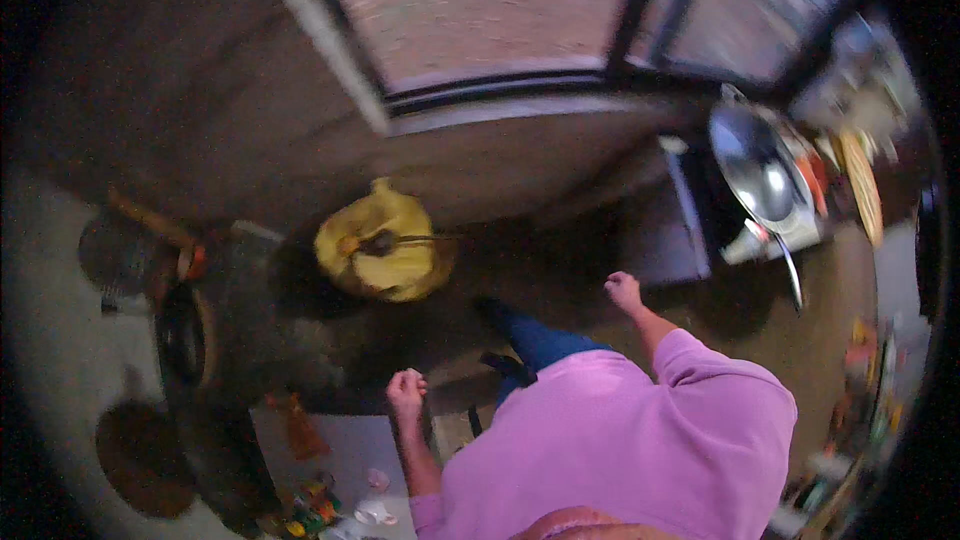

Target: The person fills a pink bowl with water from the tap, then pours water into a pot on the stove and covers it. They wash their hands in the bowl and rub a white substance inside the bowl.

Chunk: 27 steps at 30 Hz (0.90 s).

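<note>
My left hand (407, 392) hangs in the air at my left side, its fingers curled in, with nothing visible in it. To the right and farther forward, my right hand (623, 291) is also loosely closed, and no object shows in it. Both pink sleeves are pushed up to bare forearms. Nearest ahead of my left hand stands a round container lined with a yellow bag (400, 278), with a dark thin stick-like thing across it. Beyond my right hand, a shiny metal wok (765, 175) sits on a counter. Motion blurs the picture.
A window (490, 15) with dark frames fills the far wall. By the wok lie a long-handled utensil (791, 275) and a woven, elongated tan thing (860, 185). At left are a dark round pan-like thing (185, 333) and a brown round stool-like shape (145, 460). A white-topped surface (350, 450) holds small items.
</note>
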### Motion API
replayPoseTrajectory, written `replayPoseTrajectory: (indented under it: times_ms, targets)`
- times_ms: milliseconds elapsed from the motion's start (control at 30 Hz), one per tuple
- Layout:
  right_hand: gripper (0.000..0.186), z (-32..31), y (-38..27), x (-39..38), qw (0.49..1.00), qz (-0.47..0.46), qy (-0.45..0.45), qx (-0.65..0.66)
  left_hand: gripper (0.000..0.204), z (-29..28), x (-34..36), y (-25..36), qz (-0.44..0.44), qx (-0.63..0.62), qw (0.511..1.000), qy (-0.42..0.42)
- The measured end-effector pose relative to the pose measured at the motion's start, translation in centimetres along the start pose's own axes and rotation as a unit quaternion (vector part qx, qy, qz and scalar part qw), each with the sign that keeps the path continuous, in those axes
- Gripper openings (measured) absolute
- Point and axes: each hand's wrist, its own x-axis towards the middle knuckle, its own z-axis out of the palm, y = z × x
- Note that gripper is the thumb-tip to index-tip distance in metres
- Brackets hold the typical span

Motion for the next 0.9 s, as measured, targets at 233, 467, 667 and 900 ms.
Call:
replayPoseTrajectory:
  times_ms: [233, 467, 667, 900]
  targets:
    - [0.037, -22.2, 26.1, -5.5, 0.923, 0.212, 0.316, 0.057, 0.018, 19.2, -6.2, 5.5, -0.002, 0.056, 0.992, -0.115]
    - [0.056, -35.4, 30.8, 2.1, 0.934, 0.133, 0.294, 0.151, 0.025, 35.1, -19.0, 0.0, -0.036, 0.162, 0.965, -0.204]
    - [0.033, -34.8, 35.5, 6.8, 0.967, 0.024, 0.236, 0.096, 0.028, 43.8, -27.9, 0.0, -0.033, 0.178, 0.959, -0.217]
    - [0.016, -36.3, 35.6, 7.2, 0.942, -0.184, 0.256, 0.117, 0.026, 44.5, -33.1, -3.1, -0.045, 0.169, 0.97, -0.169]
